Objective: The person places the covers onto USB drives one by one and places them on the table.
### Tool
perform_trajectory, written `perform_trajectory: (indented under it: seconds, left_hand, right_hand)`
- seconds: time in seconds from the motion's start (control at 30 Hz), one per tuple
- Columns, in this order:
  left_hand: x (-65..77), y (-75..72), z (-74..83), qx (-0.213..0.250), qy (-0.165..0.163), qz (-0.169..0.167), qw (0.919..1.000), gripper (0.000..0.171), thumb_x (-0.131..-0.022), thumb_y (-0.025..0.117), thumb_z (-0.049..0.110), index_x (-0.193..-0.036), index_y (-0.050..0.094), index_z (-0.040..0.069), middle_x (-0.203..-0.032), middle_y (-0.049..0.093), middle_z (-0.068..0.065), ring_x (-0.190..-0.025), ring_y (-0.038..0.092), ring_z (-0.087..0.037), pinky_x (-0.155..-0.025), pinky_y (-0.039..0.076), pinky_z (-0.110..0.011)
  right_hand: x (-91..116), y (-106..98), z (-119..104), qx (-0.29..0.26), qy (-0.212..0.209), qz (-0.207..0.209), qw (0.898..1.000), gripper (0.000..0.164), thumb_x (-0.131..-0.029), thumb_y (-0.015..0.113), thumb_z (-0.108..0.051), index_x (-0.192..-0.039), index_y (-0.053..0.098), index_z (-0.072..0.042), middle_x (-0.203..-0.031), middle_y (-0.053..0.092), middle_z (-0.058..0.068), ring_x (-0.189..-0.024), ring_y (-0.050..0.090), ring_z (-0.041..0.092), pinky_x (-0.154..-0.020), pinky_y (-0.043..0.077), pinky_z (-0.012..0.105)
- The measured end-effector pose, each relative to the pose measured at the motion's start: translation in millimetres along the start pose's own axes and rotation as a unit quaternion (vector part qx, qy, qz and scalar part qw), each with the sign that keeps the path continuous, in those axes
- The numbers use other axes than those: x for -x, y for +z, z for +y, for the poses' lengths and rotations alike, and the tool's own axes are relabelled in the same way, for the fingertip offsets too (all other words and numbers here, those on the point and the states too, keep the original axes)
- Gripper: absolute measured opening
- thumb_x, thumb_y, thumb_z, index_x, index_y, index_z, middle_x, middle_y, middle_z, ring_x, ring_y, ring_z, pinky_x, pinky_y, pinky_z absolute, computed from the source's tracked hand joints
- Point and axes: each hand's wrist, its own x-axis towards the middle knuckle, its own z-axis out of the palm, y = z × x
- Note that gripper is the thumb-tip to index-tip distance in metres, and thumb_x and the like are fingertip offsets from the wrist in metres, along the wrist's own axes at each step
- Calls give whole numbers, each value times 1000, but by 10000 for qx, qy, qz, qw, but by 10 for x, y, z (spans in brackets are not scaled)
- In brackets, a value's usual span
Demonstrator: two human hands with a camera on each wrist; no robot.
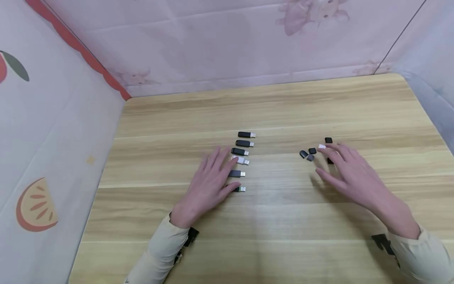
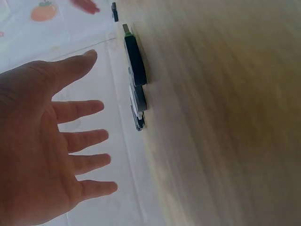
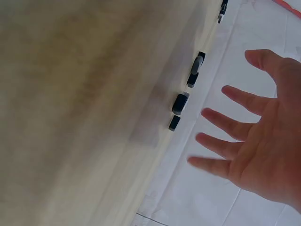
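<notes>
Several USB sticks lie in a column on the table, their metal plugs bare and pointing right; a black USB stick (image 1: 244, 135) is farthest back and a white USB stick (image 1: 241, 160) sits among the dark ones. Over the left ends of the nearer sticks is my left hand (image 1: 209, 183), fingers spread and relaxed, holding nothing. To the right lies a loose group of small caps, among them a dark cap (image 1: 303, 154), a black cap (image 1: 328, 140) and a white cap (image 1: 321, 146). My right hand (image 1: 349, 179) hovers beside them with fingers apart, partly hiding another black cap (image 1: 330, 161).
The wood-grain table (image 1: 276, 228) extends around both groups. Behind it hangs a pink printed cloth (image 1: 213, 47), and at the left a white printed cloth (image 1: 60, 130). Dark wrist-camera mounts show at both sleeves.
</notes>
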Motion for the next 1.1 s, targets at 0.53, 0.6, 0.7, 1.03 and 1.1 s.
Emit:
perform_trajectory:
  seconds: [0.53, 0.6, 0.7, 1.03, 1.1]
  left_hand:
    - [4, -54, 28, 237, -4, -169, 9996, 49, -100, 72, 41, -141, 65, 15, -140, 64, -8, -129, 57, -27, -104, 51, -48]
    - [2, -54, 31, 257, -47, -234, 9994, 46, -100, 73, 40, -139, 67, 16, -132, 65, -5, -122, 58, -24, -98, 52, -45]
    - [6, -49, 29, 316, -50, -289, 9991, 42, -99, 75, 38, -136, 69, 17, -122, 67, -3, -109, 58, -21, -89, 51, -39]
    - [57, -9, 22, 503, 227, -254, 9982, 27, -98, 77, 26, -123, 72, 18, -107, 67, 1, -90, 60, -14, -80, 53, -35]
    - [56, -4, 29, 538, 233, -285, 9979, 24, -98, 78, 26, -120, 72, 17, -107, 67, 1, -90, 59, -14, -80, 52, -35]
  right_hand:
    - [-281, -41, -32, 385, -583, -188, 9974, 43, -99, 74, -22, -139, 66, -8, -128, 71, 20, -114, 62, 40, -96, 50, 59]
    - [-341, -35, -16, 460, -814, -61, 9956, 41, -96, 75, -15, -135, 68, -7, -122, 73, 19, -110, 63, 39, -92, 51, 57]
    - [-425, -27, 5, 468, -995, -24, 9939, 38, -94, 75, -8, -131, 71, -7, -120, 74, 18, -108, 64, 38, -89, 51, 55]
    - [-591, 5, 17, 696, -1046, -371, 9914, 31, -91, 76, -2, -120, 78, -13, -113, 77, 13, -95, 64, 33, -76, 52, 47]
    - [-608, 6, 12, 726, -1037, -399, 9912, 32, -90, 77, -1, -119, 79, -15, -112, 76, 12, -94, 63, 32, -75, 51, 46]
